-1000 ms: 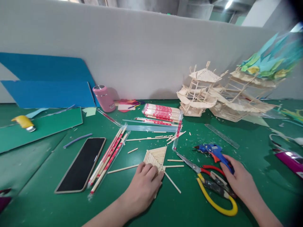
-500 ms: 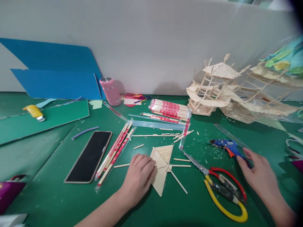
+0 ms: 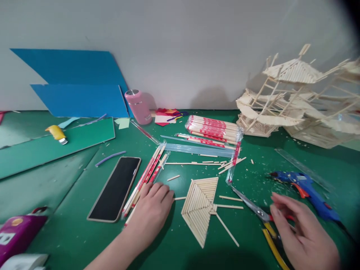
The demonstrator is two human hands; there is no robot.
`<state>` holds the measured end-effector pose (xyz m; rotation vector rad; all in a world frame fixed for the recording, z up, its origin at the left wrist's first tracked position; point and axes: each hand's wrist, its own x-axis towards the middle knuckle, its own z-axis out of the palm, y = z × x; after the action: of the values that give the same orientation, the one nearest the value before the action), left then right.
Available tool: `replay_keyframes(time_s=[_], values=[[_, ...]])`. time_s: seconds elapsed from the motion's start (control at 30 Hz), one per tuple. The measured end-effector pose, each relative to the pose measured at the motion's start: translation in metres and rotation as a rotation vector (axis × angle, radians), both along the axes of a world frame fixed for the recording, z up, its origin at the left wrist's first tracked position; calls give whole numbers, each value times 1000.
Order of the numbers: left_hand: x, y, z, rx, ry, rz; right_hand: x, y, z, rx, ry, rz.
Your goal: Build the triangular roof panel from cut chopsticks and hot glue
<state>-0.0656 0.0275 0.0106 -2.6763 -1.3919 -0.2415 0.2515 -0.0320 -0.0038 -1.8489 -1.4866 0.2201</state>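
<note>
Curled with its fingertips turned down, my left hand lies over a thin wooden stick whose right end shows. What its fingers grip is hidden. Right of it, a fan-shaped panel of glued wooden sticks lies flat on the table, with loose sticks at its right side. My right hand is open, its thumb and fingers apart, and hides part of the scissors' red and yellow handles. Whether it touches them I cannot tell. Beyond it lies a blue glue gun, free of the hand.
Wrapped chopsticks and a phone lie at left. More packed chopsticks lie at the back. Stick-built pavilion models stand at back right. A pink flask, blue boards and a yellow cutter are further left.
My right hand has let go of the glue gun and moved left and nearer, over the scissors. My left hand has left the stick panel and moved left. The view has turned slightly right-to-left.
</note>
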Motion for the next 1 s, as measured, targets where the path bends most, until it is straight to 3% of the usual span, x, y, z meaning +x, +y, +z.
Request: replay_keyframes(time_s=[0.2,0.4,0.53,0.63,0.67,0.73,0.83,0.9,1.0], values=[[9,24,-1,24,148,80,-5,-1,-5,-31,26,18],[15,42,1,-12,148,59,-7,-3,-7,-73,37,16],[15,36,5,-52,36,44,-20,-1,5,-29,45,95],[26,19,18,-141,-112,14,-38,0,17,5,90,222],[32,12,23,-229,-190,-6,-45,0,21,13,118,275],[46,-1,31,-720,-615,65,-60,0,28,2,212,374],[63,-14,35,-1241,-909,219,-77,0,34,-93,403,482],[70,-19,33,-1388,-994,250,-83,-1,36,-171,507,530],[73,-23,29,-1462,-1058,231,-84,-3,36,-239,555,566]])
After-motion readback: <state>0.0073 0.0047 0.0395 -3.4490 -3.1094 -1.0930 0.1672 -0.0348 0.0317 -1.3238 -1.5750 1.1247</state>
